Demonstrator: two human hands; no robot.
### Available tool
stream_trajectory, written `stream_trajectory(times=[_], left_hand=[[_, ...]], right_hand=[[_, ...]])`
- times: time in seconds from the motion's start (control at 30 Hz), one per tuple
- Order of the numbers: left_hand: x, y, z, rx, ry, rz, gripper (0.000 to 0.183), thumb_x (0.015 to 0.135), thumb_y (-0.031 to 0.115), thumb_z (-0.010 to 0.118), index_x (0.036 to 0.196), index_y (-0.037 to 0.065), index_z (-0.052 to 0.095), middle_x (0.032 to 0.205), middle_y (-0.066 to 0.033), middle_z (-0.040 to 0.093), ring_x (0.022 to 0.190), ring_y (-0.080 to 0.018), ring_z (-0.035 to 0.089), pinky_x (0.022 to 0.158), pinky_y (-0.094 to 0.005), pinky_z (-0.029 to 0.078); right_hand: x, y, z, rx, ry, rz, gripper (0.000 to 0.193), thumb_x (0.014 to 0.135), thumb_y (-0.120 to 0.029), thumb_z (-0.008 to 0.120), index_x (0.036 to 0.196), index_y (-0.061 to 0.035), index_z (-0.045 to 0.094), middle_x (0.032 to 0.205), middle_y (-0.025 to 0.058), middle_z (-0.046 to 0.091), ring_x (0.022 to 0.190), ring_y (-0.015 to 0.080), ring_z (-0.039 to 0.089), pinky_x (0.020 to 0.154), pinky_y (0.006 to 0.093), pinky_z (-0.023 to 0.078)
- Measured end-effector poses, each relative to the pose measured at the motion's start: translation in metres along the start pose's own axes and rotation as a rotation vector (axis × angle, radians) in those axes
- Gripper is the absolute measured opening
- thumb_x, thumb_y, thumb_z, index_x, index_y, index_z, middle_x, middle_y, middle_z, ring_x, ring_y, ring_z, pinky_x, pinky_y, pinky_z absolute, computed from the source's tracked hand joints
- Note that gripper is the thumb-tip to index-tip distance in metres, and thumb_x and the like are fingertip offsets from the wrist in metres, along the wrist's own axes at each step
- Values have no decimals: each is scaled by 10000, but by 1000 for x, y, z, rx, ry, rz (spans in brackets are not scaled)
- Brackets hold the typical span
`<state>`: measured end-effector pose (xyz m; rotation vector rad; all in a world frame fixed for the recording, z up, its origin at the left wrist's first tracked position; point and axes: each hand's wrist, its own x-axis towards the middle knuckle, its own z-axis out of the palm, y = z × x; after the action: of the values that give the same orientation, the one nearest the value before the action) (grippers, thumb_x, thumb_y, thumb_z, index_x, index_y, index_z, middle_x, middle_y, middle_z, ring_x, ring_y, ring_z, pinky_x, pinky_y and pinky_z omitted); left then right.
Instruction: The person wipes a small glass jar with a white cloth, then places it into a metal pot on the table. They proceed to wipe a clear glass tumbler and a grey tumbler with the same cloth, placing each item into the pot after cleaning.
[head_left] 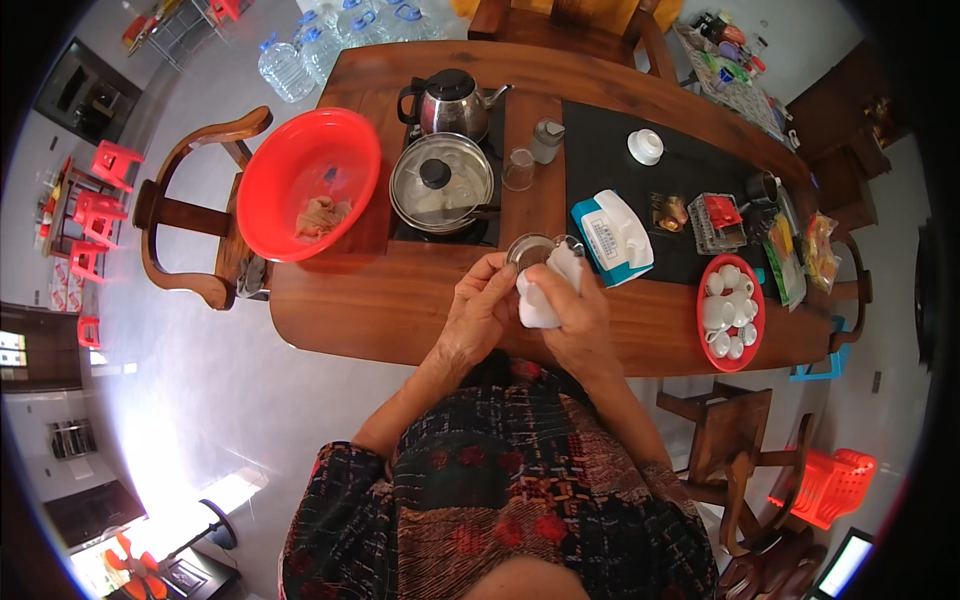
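Observation:
My left hand point(476, 308) pinches a small round metal lid point(527, 250) by its near left edge, above the front part of the wooden table point(410, 310). It is shiny with a rim; whether it is solid or mesh is hard to make out. A white cloth point(541, 312), perhaps folded tissue, is gripped in my right hand point(580, 318) and pressed against the lid's right side. Part of the cloth sticks up past my fingers. Just right of my hands lies a blue-and-white tissue pack point(612, 240).
A red basin point(262, 215) with a crumpled cloth stands left. Beyond my hands are a glass-lidded pot point(408, 190), a kettle point(447, 112), a clear glass point(518, 172) and a glass jar point(547, 142). Right sit a white cup point(646, 147) and a red tray point(712, 352) of white teaware.

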<state>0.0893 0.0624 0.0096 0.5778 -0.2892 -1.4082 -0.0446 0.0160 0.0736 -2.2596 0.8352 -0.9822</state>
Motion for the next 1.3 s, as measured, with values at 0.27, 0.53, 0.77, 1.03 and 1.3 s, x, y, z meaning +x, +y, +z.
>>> stream_trajectory(times=[0.27,0.53,0.77,1.03,1.3], left_hand=[[-2,11,-1,162,35,47,146,940,120,517,1054,37,555,1036,-54,619,974,-146,597,843,-316,504],[1,10,3,33,38,56,130,934,129,544,1029,41,559,950,-66,639,848,-136,628,761,-283,534],[-2,1,-1,-6,40,-27,95,926,108,551,989,42,578,966,-40,626,893,-103,597,785,-263,519],[6,17,-6,-84,119,5,96,947,127,509,987,45,538,1036,-86,617,958,-199,619,827,-369,542],[9,3,-2,-39,64,-73,271,954,121,483,1216,52,498,1176,-76,573,995,-180,605,763,-305,563]], right_hand=[[7,-3,-13,82,-16,124,349,685,30,660,1018,-53,597,1013,209,549,903,388,581,751,420,480],[-11,-10,6,-29,-260,93,344,685,22,636,1013,-77,602,1011,209,548,891,407,580,751,433,494],[-6,-1,7,-28,-25,32,373,669,22,673,1015,-93,597,972,190,540,848,387,582,689,413,491],[-24,34,-1,243,-20,398,291,703,19,685,976,-39,602,935,114,638,871,227,628,725,318,502],[-14,48,5,1300,207,845,211,831,11,628,1039,-8,594,958,64,635,828,149,632,744,272,533]])
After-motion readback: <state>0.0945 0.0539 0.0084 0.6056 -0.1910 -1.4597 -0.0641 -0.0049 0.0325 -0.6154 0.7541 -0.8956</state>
